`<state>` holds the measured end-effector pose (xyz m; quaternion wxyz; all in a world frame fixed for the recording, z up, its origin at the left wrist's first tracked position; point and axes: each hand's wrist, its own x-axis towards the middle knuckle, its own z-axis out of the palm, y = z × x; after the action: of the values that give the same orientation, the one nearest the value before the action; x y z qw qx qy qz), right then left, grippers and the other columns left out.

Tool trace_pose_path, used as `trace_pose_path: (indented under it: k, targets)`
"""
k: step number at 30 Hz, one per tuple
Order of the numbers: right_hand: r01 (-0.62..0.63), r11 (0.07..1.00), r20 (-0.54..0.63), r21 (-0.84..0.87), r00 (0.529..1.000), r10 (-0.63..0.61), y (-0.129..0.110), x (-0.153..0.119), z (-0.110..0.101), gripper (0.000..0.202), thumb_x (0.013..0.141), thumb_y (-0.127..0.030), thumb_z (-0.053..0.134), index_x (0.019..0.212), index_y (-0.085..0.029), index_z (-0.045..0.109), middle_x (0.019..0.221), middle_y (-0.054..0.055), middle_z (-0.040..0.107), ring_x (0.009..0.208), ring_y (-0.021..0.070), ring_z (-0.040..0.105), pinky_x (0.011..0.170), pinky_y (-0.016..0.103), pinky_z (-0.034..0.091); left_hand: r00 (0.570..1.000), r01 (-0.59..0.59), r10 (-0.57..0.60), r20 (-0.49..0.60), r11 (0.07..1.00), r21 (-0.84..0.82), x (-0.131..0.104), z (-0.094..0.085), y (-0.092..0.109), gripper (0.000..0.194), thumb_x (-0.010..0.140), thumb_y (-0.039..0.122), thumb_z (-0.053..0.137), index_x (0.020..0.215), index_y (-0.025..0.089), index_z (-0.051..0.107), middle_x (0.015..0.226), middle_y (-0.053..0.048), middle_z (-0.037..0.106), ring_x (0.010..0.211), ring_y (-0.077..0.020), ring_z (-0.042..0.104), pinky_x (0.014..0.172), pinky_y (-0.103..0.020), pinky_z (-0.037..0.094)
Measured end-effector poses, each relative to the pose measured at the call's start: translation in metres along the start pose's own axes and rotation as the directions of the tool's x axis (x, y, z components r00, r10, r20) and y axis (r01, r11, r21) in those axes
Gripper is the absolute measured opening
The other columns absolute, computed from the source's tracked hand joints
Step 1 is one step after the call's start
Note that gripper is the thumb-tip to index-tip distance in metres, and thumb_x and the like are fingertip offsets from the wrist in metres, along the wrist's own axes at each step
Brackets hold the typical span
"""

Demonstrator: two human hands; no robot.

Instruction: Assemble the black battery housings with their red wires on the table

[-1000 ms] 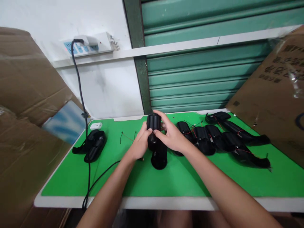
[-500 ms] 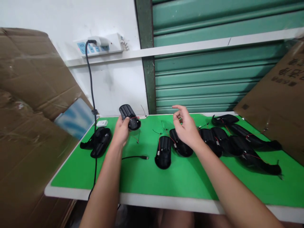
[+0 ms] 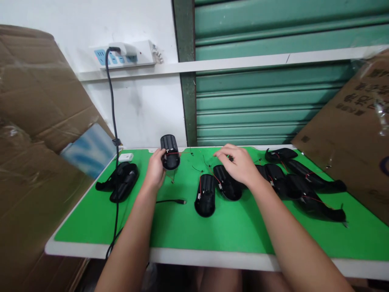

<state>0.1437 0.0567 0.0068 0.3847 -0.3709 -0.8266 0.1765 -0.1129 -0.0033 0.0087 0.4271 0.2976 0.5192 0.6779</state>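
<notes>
My left hand [image 3: 156,168] grips a black plastic shell [image 3: 170,162] upright above the table, its hollow inner side towards me and a thin red wire across it. My right hand [image 3: 238,162] hovers over the row of shells, fingers pointing left and partly bent, with nothing visible in them. Below it lies a similar black shell [image 3: 227,184] with a red wire and a small white connector, partly covered by the hand. Another such shell [image 3: 205,198] rests just left of that one.
Several more wired black shells [image 3: 304,178] lie on the right of the green mat [image 3: 237,231]. Two dark shells [image 3: 127,182] sit at the left behind a hanging black cable [image 3: 112,101]. A cable plug [image 3: 180,201] lies mid-table. Cardboard [image 3: 36,142] stands on both sides.
My left hand has turned the shell more upright and shifted it slightly right. My right hand has lowered a little, its raised index finger now levelled to the left.
</notes>
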Motion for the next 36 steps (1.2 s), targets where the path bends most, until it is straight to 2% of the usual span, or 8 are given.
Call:
trace_pose_path:
  k: [5, 12, 16, 19, 23, 27, 31, 36]
  targets:
    - [-0.004, 1.0, -0.022, 0.024, 1.0, 0.004, -0.004, 0.001, 0.002, 0.033, 0.098, -0.032, 0.05, 0.09, -0.021, 0.08, 0.093, 0.006, 0.077, 0.088, 0.0238, 0.071, 0.078, 0.036, 0.049, 0.964, 0.266, -0.257, 0.071, 0.939, -0.216, -0.013, 0.005, 0.021, 0.029, 0.089, 0.02, 0.05, 0.106, 0.007, 0.07, 0.084, -0.011, 0.077, 0.07, -0.018, 0.071, 0.057, -0.025, 0.054]
    - [0.081, 0.982, 0.001, 0.17, 0.997, -0.082, -0.029, -0.027, -0.022, 0.043, 0.104, -0.04, 0.039, 0.11, -0.019, 0.076, 0.095, 0.008, 0.074, 0.088, 0.0227, 0.07, 0.079, 0.037, 0.053, 0.915, 0.392, -0.357, 0.188, 0.897, -0.204, -0.022, 0.01, 0.027, 0.033, 0.095, 0.018, 0.046, 0.107, 0.005, 0.073, 0.084, -0.012, 0.078, 0.065, -0.0175, 0.071, 0.05, -0.024, 0.053]
    - [0.203, 0.953, 0.178, -0.223, 0.97, -0.165, -0.062, -0.083, -0.023, 0.076, 0.087, -0.066, 0.062, 0.147, -0.02, 0.055, 0.144, 0.021, 0.057, 0.121, 0.0413, 0.06, 0.098, 0.059, 0.05, 0.913, 0.397, -0.369, 0.175, 0.901, -0.174, -0.023, 0.014, 0.027, 0.031, 0.096, 0.017, 0.045, 0.094, 0.006, 0.075, 0.078, -0.011, 0.078, 0.062, -0.016, 0.071, 0.05, -0.022, 0.055]
    - [0.275, 0.893, 0.369, -0.356, 0.919, -0.136, -0.073, -0.108, -0.005, 0.095, 0.078, -0.076, 0.067, 0.154, -0.022, 0.047, 0.158, 0.023, 0.044, 0.128, 0.0468, 0.055, 0.099, 0.065, 0.048, 0.908, 0.407, -0.379, 0.18, 0.901, -0.152, -0.024, 0.018, 0.025, 0.031, 0.096, 0.014, 0.045, 0.092, 0.006, 0.075, 0.077, -0.011, 0.078, 0.06, -0.015, 0.071, 0.053, -0.021, 0.057]
    - [0.335, 0.853, 0.417, -0.4, 0.895, -0.155, -0.062, -0.111, 0.017, 0.066, 0.092, -0.063, 0.058, 0.142, -0.02, 0.057, 0.154, 0.019, 0.05, 0.124, 0.0389, 0.056, 0.095, 0.055, 0.053, 0.901, 0.424, -0.404, 0.16, 0.898, -0.117, -0.024, 0.021, 0.022, 0.026, 0.094, 0.013, 0.048, 0.092, 0.006, 0.074, 0.074, -0.01, 0.077, 0.055, -0.0142, 0.069, 0.051, -0.02, 0.057]
    - [0.487, 0.785, 0.331, -0.381, 0.865, -0.376, -0.044, -0.105, 0.029, 0.034, 0.098, -0.047, 0.054, 0.106, -0.018, 0.07, 0.133, 0.014, 0.065, 0.107, 0.0274, 0.058, 0.08, 0.039, 0.052, 0.903, 0.422, -0.407, 0.14, 0.9, -0.106, -0.021, 0.019, 0.021, 0.023, 0.09, 0.012, 0.051, 0.095, 0.007, 0.073, 0.071, -0.007, 0.076, 0.053, -0.0146, 0.068, 0.049, -0.021, 0.056]
    - [0.603, 0.689, 0.19, -0.402, 0.791, -0.582, -0.035, -0.103, 0.038, 0.041, 0.097, -0.054, 0.058, 0.077, -0.018, 0.064, 0.098, 0.008, 0.07, 0.086, 0.0201, 0.055, 0.067, 0.032, 0.041, 0.902, 0.426, -0.413, 0.127, 0.899, -0.098, -0.017, 0.016, 0.017, 0.024, 0.086, 0.014, 0.057, 0.103, 0.008, 0.072, 0.071, -0.006, 0.076, 0.053, -0.0156, 0.069, 0.049, -0.022, 0.056]
    - [0.673, 0.59, 0.021, -0.446, 0.667, -0.745, -0.037, -0.105, 0.043, 0.048, 0.094, -0.051, 0.067, 0.061, -0.02, 0.049, 0.068, -0.001, 0.057, 0.067, 0.0133, 0.048, 0.058, 0.03, 0.026, 0.912, 0.408, -0.401, 0.089, 0.91, -0.08, -0.015, 0.017, 0.015, 0.027, 0.083, 0.015, 0.061, 0.107, 0.01, 0.07, 0.077, -0.007, 0.078, 0.057, -0.0168, 0.07, 0.048, -0.022, 0.054]
